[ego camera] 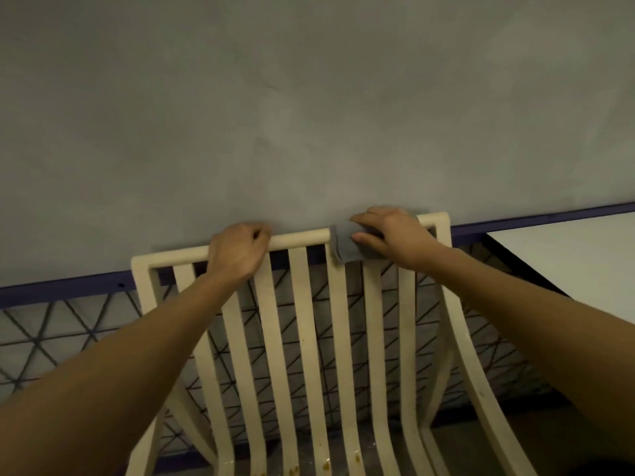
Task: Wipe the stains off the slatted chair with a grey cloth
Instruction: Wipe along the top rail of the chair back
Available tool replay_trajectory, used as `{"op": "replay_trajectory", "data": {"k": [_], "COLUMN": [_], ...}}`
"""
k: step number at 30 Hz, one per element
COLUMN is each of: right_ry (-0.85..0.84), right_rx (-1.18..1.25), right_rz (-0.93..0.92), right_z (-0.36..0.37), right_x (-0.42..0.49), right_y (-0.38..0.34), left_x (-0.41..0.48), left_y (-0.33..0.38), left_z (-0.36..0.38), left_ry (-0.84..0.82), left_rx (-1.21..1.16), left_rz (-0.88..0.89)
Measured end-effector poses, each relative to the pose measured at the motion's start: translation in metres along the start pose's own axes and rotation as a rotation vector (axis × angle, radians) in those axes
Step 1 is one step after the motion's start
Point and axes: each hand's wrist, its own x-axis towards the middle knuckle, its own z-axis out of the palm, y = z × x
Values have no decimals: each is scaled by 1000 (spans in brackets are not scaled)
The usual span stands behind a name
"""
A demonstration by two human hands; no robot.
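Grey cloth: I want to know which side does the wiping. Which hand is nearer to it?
Right. The right hand holds the grey cloth on the chair's top rail; the left hand grips the bare rail further left, apart from it.

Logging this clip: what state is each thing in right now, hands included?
left hand: grips the top rail
right hand: holds the grey cloth on the rail
grey cloth: draped over the rail, under the hand
slatted chair: upright
stains: brown spots on the lower slats, unwiped

Head-worn wide view, forward and down, close above slatted chair (304, 304) against wall (309, 97).
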Motion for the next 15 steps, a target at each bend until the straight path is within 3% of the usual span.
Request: {"op": "replay_trajectory", "data": {"k": [7,15], "right_ry": [73,447], "right_rx": [-84,533], "right_rz": [58,387], "right_z": [-10,7], "right_x": [-22,-53], "right_y": [42,49], "left_x": [-6,11], "left_y": [100,219], "left_z": [36,86], "left_ry": [-11,-23], "left_rx": [-37,24], "left_rz": [243,141]}}
